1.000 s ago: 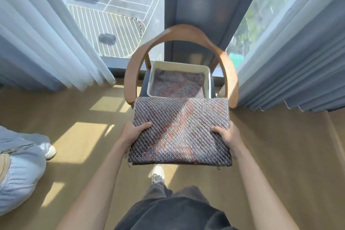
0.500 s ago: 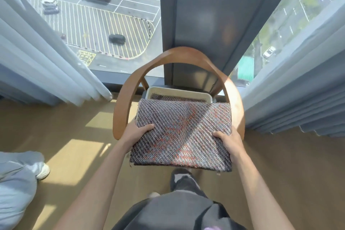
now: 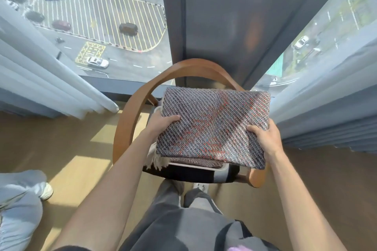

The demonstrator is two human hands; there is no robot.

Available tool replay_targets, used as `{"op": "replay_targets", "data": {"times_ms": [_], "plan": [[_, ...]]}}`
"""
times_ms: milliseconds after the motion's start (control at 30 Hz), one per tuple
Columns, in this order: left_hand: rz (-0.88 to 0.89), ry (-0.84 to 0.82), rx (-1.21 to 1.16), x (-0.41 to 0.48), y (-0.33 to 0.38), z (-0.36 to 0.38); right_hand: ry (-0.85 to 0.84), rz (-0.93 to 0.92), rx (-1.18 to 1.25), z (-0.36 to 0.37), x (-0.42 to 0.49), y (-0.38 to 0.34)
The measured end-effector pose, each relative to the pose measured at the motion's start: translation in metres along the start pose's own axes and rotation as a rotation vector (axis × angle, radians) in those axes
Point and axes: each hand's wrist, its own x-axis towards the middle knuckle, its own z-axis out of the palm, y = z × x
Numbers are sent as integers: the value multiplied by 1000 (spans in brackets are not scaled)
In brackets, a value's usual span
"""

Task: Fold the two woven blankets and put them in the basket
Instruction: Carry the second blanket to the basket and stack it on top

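The folded woven blanket (image 3: 212, 128) has travelled forward since a second ago — then it hung short of the chair, now it sits directly over the basket (image 3: 195, 166), hiding all but the near rim. A strip of the first blanket (image 3: 195, 162), fringe hanging out, peeks from under its near edge. The left hand (image 3: 163, 123) and right hand (image 3: 263, 138) each clamp a side edge, thumbs on top. Around them curves the wooden armchair (image 3: 130, 120). By my reckoning only the lowering and letting go remain.
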Motion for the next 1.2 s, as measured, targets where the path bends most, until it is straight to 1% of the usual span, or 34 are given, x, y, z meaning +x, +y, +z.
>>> {"op": "replay_targets", "data": {"times_ms": [200,300,367,500,733,867,933,1100,1200], "plan": [[19,-79,21,30,49,39,162,-35,40,-23,11,-18],[28,-117,53,43,54,52,227,-17,64,-29,15,-15],[29,-134,75,50,49,53,238,-5,67,-26,16,-9],[-58,-130,82,68,13,39,189,18,13,0,21,20],[-219,-58,23,104,-79,-4,11,23,-105,77,45,86],[-265,-14,49,109,-116,-23,-68,103,-145,104,57,113],[-256,17,85,114,-124,-28,-58,127,-147,112,64,120],[-127,148,238,125,-121,-33,-82,158,-210,121,76,127],[-111,143,325,128,-123,-36,-48,217,-314,124,79,126]]}}
